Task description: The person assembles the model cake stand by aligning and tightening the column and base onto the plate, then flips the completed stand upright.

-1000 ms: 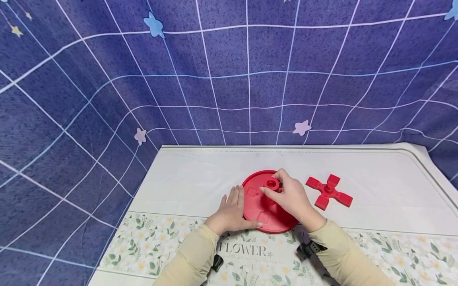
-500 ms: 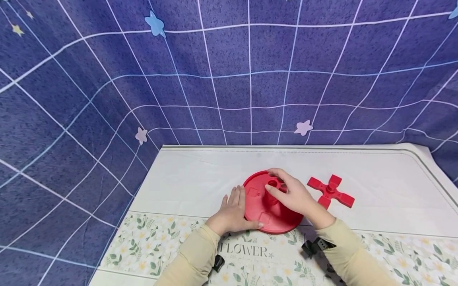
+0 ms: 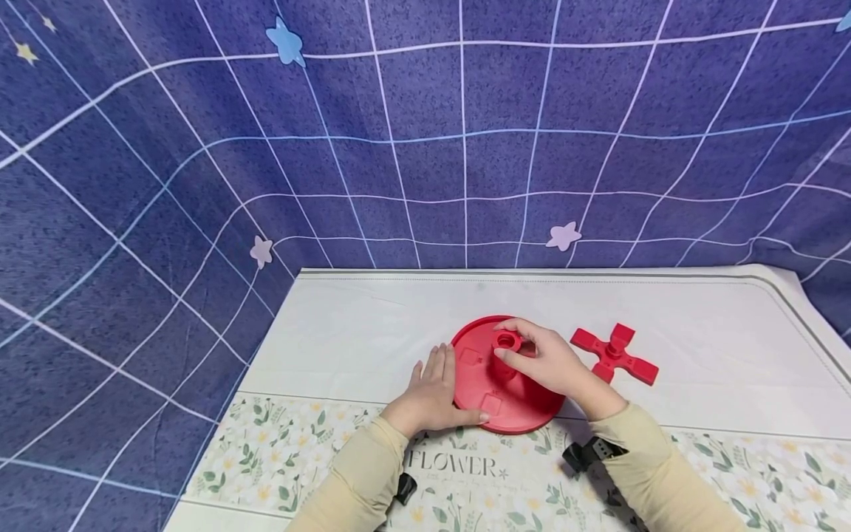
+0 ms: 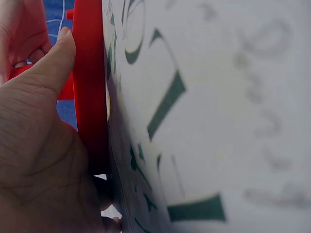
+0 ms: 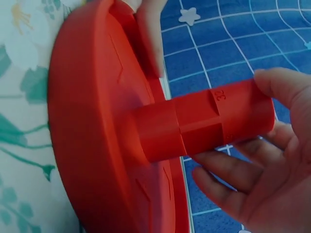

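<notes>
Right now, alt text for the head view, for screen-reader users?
A person's right hand grips the top of an upright red post on a round red base, while the left hand rests against the base's left rim. A red four-armed cross lies to the right on a white and floral tablecloth, before a starry blue backdrop.

The things are carried by a table with a smooth white cover [image 3: 379, 325], which has along its near side a printed band of pale flowers and green leaves [image 3: 266, 458], with the dark word "FLOWER" [image 3: 452, 464]. A red, round dish with a raised rim [image 3: 473, 388] lies flat, its near edge over this band. Near it, on the white part, lies a red, four-armed cross-shaped piece [image 3: 615, 353].
</notes>
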A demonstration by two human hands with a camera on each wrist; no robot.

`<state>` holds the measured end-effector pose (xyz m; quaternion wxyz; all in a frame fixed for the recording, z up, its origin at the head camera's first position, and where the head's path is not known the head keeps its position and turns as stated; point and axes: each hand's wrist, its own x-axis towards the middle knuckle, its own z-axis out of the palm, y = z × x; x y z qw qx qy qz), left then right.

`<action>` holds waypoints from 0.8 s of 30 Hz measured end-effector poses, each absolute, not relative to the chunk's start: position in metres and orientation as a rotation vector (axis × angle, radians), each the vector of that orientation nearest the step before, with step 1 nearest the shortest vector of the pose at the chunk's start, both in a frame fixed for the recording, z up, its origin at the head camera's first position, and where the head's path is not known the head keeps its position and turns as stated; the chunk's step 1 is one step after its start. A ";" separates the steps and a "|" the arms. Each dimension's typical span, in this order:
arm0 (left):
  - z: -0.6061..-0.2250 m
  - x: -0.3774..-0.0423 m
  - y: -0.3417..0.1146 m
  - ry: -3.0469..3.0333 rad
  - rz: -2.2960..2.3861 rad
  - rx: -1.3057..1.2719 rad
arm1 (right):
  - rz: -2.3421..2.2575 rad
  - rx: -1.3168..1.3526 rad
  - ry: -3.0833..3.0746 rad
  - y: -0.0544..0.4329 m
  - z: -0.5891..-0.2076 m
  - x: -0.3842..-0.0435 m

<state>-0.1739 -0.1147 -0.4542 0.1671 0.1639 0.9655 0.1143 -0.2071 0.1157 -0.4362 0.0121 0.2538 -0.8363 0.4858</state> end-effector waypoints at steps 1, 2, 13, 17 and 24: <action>-0.454 -0.174 -0.115 2.749 0.321 0.467 | 1.507 0.770 -2.605 0.115 -0.437 -0.206; -0.454 -0.174 -0.115 2.750 0.318 0.467 | 1.497 0.747 -2.603 0.114 -0.437 -0.205; -0.456 -0.174 -0.115 2.754 0.344 0.464 | 1.125 0.422 -2.581 0.093 -0.440 -0.192; -0.456 -0.174 -0.116 2.755 0.343 0.462 | 1.056 0.365 -2.568 0.089 -0.442 -0.190; -0.456 -0.174 -0.116 2.753 0.347 0.460 | 1.056 0.363 -2.574 0.090 -0.443 -0.190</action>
